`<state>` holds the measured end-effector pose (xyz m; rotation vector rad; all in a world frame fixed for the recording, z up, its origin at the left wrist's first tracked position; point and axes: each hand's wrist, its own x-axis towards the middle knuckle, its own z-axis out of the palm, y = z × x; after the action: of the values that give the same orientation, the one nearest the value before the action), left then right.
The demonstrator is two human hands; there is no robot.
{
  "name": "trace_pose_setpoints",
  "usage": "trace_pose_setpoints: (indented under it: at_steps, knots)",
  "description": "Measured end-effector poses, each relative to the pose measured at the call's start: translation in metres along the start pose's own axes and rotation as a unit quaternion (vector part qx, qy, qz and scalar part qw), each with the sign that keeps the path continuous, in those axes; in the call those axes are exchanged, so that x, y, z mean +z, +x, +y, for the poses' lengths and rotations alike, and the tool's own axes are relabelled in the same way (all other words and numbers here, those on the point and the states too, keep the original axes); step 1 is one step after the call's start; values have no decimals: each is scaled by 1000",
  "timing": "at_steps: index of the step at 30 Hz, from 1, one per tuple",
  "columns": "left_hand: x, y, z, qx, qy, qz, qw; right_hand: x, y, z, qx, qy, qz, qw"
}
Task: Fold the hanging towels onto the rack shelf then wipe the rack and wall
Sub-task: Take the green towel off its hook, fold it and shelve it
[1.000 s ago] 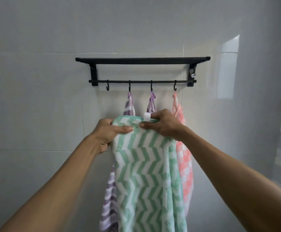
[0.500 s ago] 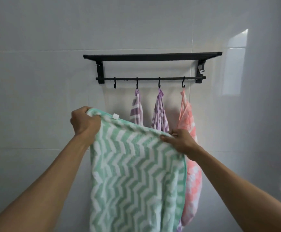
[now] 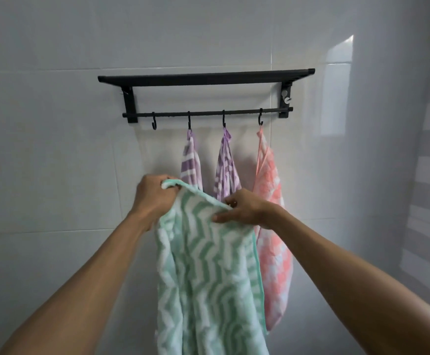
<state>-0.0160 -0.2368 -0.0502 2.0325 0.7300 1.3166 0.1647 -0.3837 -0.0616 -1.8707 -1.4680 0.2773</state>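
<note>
Holding the green zigzag towel point(image 3: 208, 272) up in front of the black rack point(image 3: 206, 79), the person has it by its top edge, well below the rack's shelf. The left hand point(image 3: 155, 201) has a corner bunched in a closed fist; the right hand point(image 3: 242, 208) pinches the same edge a little lower, thumb on the near face. How many layers the right fingers hold is hard to tell, as the cloth folds over there.

Below the rack's rail, the left hook point(image 3: 154, 124) is bare, and two purple towels point(image 3: 190, 160) and a pink towel point(image 3: 270, 201) hang from the other three hooks, behind the green one.

The fold looks barely begun. To do it well, the two corners should be brought level and matched edge to edge, so the cloth hangs square before it is halved again. Keeping it clear of the hanging towels would avoid snagging them. Only a compact, flat bundle will sit on the rack's narrow shelf without sliding off.
</note>
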Motion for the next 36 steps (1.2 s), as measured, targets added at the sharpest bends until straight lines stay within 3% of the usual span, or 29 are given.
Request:
trace_pose_setpoints:
  at_steps: [2, 5, 8, 11, 13, 17, 21, 25, 27, 31, 33, 36]
  knots:
    - [-10, 5, -3, -49, -1, 58, 997, -1, -9, 21, 31, -6, -4, 999]
    - [-20, 7, -8, -97, 13, 77, 992, -2, -12, 35, 40, 91, 86, 991]
    - [-13, -4, -5, -65, 10, -25, 998, -2, -6, 19, 1, 121, 149, 982]
    - [10, -15, 7, 6, -22, -172, 985, 3, -1, -12, -45, 119, 123, 984]
    - [22, -18, 12, 28, -29, -201, 979, 5, 1, -26, -78, 105, 117, 984]
    - [24, -7, 7, 39, 14, -93, 995, -6, -4, -22, -55, 117, 97, 987]
    - [13, 0, 8, -17, -14, -11, 1000, -15, -17, 22, 36, 35, 4, 999]
    - [9, 1, 2, -74, 13, 54, 996, -16, -28, 49, 78, 129, 128, 980]
    - [13, -7, 4, -59, 26, -5, 998, -16, -27, 44, 44, 135, 176, 974]
    - [44, -34, 18, 28, 0, -209, 977, -12, -19, 7, -28, 67, 127, 989]
    - [58, -36, 21, 34, -30, -228, 973, -13, -16, -6, -54, 52, 107, 991]
    - [58, -28, 12, 33, -2, -178, 983, -25, -17, -8, -43, 29, 103, 993]
